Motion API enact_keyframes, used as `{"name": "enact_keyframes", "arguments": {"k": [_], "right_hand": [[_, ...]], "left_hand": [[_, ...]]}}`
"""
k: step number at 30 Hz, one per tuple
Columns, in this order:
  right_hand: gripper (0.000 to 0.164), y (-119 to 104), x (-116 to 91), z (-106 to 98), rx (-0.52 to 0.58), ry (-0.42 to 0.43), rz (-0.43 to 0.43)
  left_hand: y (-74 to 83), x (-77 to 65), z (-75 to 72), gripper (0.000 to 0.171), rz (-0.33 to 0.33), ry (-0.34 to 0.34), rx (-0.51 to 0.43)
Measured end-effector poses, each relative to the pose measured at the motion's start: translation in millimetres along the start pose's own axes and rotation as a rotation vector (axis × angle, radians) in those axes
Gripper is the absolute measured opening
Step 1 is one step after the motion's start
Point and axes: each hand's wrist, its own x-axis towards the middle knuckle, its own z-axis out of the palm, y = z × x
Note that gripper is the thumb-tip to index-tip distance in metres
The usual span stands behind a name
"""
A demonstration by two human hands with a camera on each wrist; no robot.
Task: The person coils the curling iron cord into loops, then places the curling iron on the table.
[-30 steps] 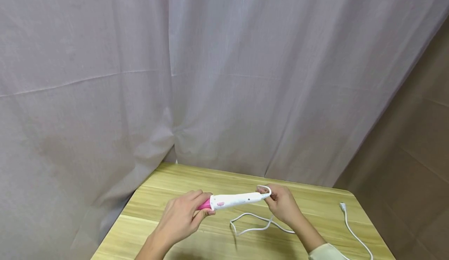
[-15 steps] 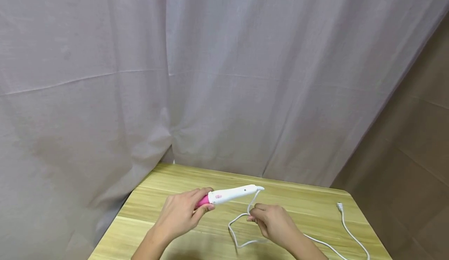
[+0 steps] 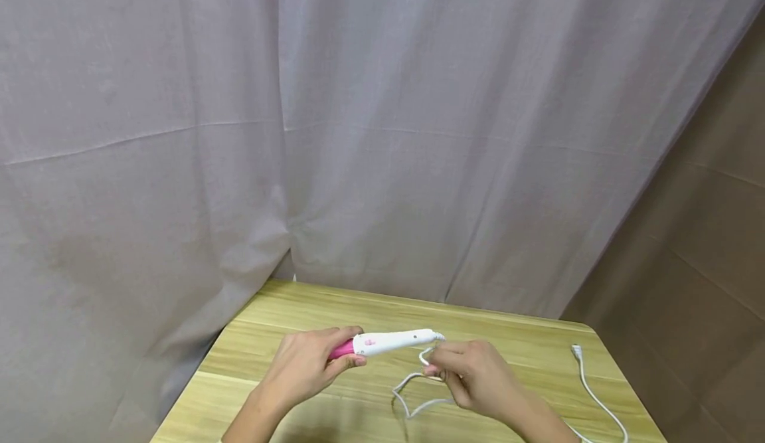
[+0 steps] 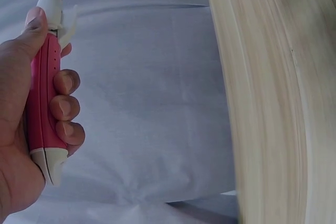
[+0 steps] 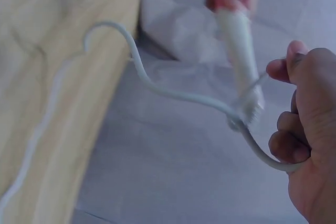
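Observation:
My left hand (image 3: 303, 365) grips the pink barrel of a hair straightener (image 3: 391, 342), its white handle pointing right above the table. In the left wrist view the fingers wrap round the pink body of the hair straightener (image 4: 44, 95), and its white tip shows below the palm. My right hand (image 3: 478, 378) pinches the white power cord (image 3: 412, 408) close to the handle's end. Seen from the right wrist, thumb and forefinger hold one stretch of the cord (image 5: 181, 95) while the other fingers curl over another. A slack bend of cord hangs below.
A wood-grain table (image 3: 335, 303) lies under both hands. The cord's plug (image 3: 577, 350) rests on it at the right. Grey curtains (image 3: 382, 164) hang behind the table's back edge, and a brown cloth wall (image 3: 687, 283) rises on the right.
My right hand has left the handle's end, come down nearer the body and then risen slightly, now holding the cord. The handle's cord end tipped up, then dropped again. The left hand keeps its grip.

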Motion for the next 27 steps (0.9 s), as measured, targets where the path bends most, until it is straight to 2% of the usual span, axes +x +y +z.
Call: {"name": "enact_keyframes", "arguments": {"k": [3,7,15,19,22,27], "right_hand": [[0.031,10.3,8.3,-8.5,0.0,0.045,0.032],[0.03,24.6,12.8,-12.9,-0.015,0.058,0.059],[0.033,41.6,6.7,-6.6,-0.082,0.111,0.097],[0.034,45.4,3.2,0.0,-0.076,0.127,0.143],[0.035,46.0,-0.2,4.7,-0.045,0.134,0.229],[0.031,44.5,-5.8,10.8,-0.012,0.16,0.469]], "left_hand": [[-1.0,-1.2,0.9,0.039,0.026,-0.006,0.002],[-2.5,-1.4,1.4,0.039,0.087,0.0,-0.007],[-5.0,0.2,2.0,0.042,0.169,0.033,-0.032],[-5.5,0.7,1.7,0.041,0.202,0.058,-0.032],[-5.3,1.7,0.8,0.042,0.228,0.083,-0.031],[-6.1,2.4,-1.3,0.043,0.257,0.127,-0.004]]}}
